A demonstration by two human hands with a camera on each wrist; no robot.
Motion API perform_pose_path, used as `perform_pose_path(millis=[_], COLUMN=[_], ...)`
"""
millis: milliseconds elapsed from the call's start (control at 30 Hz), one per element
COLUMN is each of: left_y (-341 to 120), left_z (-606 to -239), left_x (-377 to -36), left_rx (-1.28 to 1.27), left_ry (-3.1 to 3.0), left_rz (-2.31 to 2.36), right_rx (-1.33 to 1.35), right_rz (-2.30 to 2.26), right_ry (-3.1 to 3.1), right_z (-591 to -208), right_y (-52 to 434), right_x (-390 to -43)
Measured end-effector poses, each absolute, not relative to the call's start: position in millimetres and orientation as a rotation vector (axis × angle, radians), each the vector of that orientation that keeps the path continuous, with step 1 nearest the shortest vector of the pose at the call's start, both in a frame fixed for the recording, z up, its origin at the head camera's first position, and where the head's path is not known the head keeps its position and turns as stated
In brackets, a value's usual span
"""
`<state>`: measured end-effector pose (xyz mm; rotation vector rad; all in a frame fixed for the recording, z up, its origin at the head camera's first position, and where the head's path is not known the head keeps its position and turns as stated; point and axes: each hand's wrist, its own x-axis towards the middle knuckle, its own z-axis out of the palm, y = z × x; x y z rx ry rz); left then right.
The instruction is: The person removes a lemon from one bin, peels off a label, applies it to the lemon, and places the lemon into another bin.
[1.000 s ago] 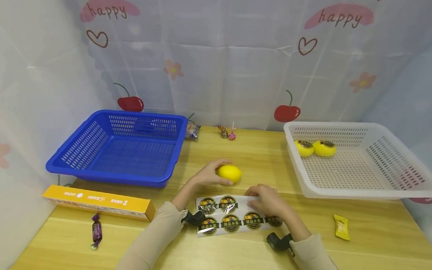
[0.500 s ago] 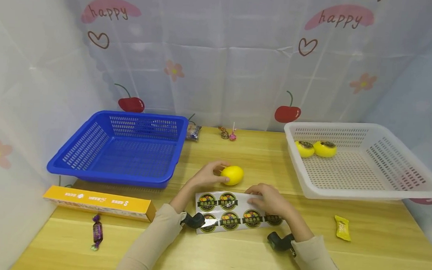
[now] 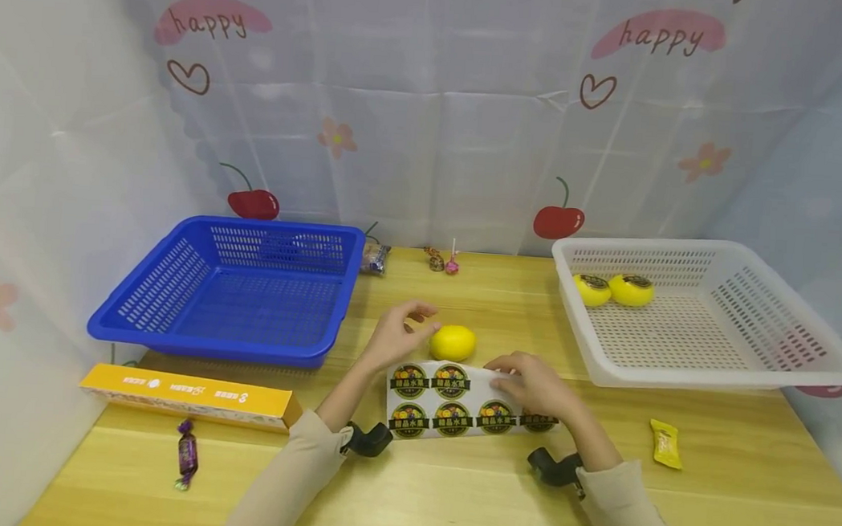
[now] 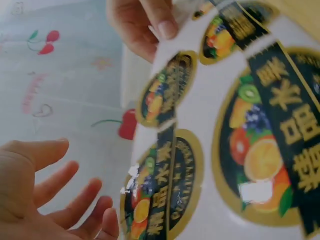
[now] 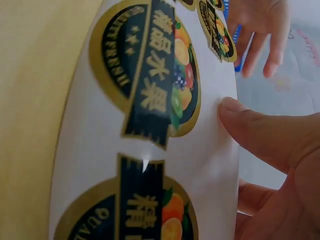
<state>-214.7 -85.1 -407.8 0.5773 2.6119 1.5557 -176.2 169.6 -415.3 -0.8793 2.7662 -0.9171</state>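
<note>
A yellow lemon [image 3: 453,343] sits on the table just behind a white sheet of round fruit stickers [image 3: 452,420]. My left hand [image 3: 396,334] is at the lemon's left, its relaxed fingers holding nothing; in the left wrist view this hand [image 4: 60,192] is spread beside the sheet [image 4: 192,107]. Thumb and fingers of my right hand [image 3: 536,385] pinch the far right edge of the sheet, the thumb [image 5: 250,117] on the printed face in the right wrist view. The sheet's far edge is lifted, with the stickers facing me. Part of its right end is behind the right hand.
At the left stands a blue basket [image 3: 216,345], with a long orange box [image 3: 189,394] and a purple wrapped candy [image 3: 188,453] in front. Two stickered lemons [image 3: 632,291] lie in the white basket [image 3: 718,378] at the right. A yellow candy packet [image 3: 666,444] lies nearer, small sweets [image 3: 452,265] behind.
My left hand has let go of the lemon and drawn back to its left; the lemon has shifted slightly right. The right hand has tilted the sticker sheet up, its far edge rising.
</note>
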Motion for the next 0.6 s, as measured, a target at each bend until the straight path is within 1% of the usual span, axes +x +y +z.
perform_pose_path(millis=[100,233,333,600], left_y=[-90.8,-101.1,-107.2,-111.1], left_z=[-393.4,-381.7,-383.2,-395.9], left_x=[-205.0,-195.1,-192.4,-194.4], left_rx=[0.733,0.922,0.941,0.831], left_ry=[2.599,2.402,2.292,2.058], left_rz=[1.365,1.066,1.055,1.335], right_rx=[-0.896,-0.915,-0.924,-0.953], right_rz=[-0.946,-0.965,-0.968,-1.151], right_ry=[2.758,2.76,2.779,2.954], right_z=[-410.1,-404.4,-401.9,-407.4], right_y=[170.5,171.1,169.6,144.1], right_x=[-176.6,-175.8,-173.7,-160.2])
